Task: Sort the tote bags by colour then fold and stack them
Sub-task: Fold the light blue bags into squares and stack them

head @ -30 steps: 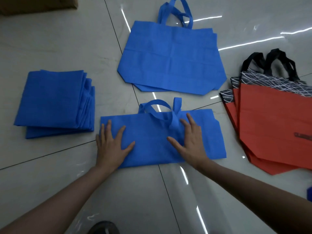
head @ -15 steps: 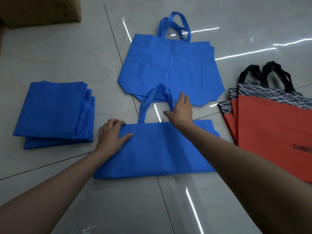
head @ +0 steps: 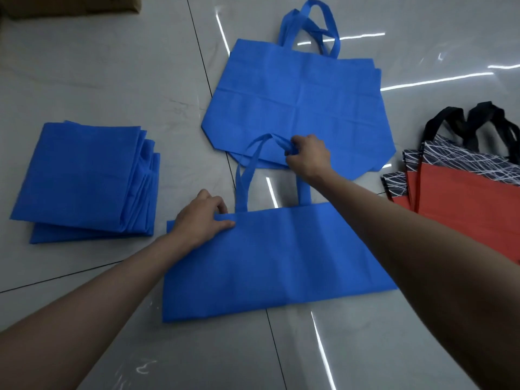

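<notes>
A blue tote bag (head: 281, 257), folded to a wide strip, lies on the floor in front of me. My left hand (head: 201, 218) rests on its top left edge, fingers curled over the edge and thumb flat on the fabric. My right hand (head: 308, 157) grips the bag's handles (head: 253, 161), stretched away from me. Beyond lies a flat pile of unfolded blue bags (head: 298, 108). A stack of folded blue bags (head: 84, 178) sits at the left. Red bags with black patterned tops (head: 464, 198) lie at the right.
The floor is glossy grey tile (head: 112, 80) with dark joints and bright light reflections. A brown cardboard box (head: 70, 4) stands at the top left corner.
My right hand left the bag's face, reached forward and took hold of the handles, pulling them straight. My left hand slid up to the top left edge. The view tilted closer.
</notes>
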### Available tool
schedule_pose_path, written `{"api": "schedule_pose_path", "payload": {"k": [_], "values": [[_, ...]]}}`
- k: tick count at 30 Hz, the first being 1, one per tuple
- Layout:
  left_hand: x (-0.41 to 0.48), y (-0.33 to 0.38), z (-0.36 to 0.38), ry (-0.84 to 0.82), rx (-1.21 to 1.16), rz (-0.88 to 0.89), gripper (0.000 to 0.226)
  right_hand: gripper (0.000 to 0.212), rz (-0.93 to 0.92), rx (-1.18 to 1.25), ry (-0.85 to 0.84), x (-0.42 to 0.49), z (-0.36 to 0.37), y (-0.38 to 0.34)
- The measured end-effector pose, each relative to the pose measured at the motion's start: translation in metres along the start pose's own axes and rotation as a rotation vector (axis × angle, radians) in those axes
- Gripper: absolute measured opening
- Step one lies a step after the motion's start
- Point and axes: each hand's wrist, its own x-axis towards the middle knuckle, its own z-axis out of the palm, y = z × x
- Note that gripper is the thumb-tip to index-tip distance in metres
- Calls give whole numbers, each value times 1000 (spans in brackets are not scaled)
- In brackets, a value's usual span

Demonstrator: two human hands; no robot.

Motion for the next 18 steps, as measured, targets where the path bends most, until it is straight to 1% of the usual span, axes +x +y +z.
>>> {"api": "schedule_pose_path", "payload": {"k": [2, 3, 4, 5, 7, 9, 11, 13, 15, 17, 18], "values": [[2, 3, -1, -46, -23, -41, 22, 23, -115, 190, -50, -5, -13, -9], [4, 5, -2, -55, -41, -55, 21, 28, -170, 252, -100, -11, -19, -14], [4, 6, -3, -65, -64, -73, 21, 33, -231, 256, -139, -19, -25, -20], [4, 7, -5, -83, -89, -97, 20, 38, -303, 205, -154, -28, -29, -24], [2, 9, -7, -140, -141, -138, 19, 42, -459, 44, -110, -47, -33, -25], [-1, 9, -8, -182, -232, -175, 18, 39, -582, -75, -68, -70, -31, -18], [-5, 6, -6, -186, -380, -227, 14, 32, -678, -203, -36, -95, -21, -1], [-11, 6, -4, -191, -503, -294, 12, 30, -731, -338, 15, -120, -7, 22], [-18, 7, -2, -205, -591, -349, 14, 32, -758, -410, 45, -143, 7, 44], [-22, 8, 0, -203, -648, -375, 13, 37, -807, -459, 32, -166, 17, 61], [-24, 8, 0, -202, -669, -391, 12, 43, -819, -490, 10, -177, 21, 68]]}}
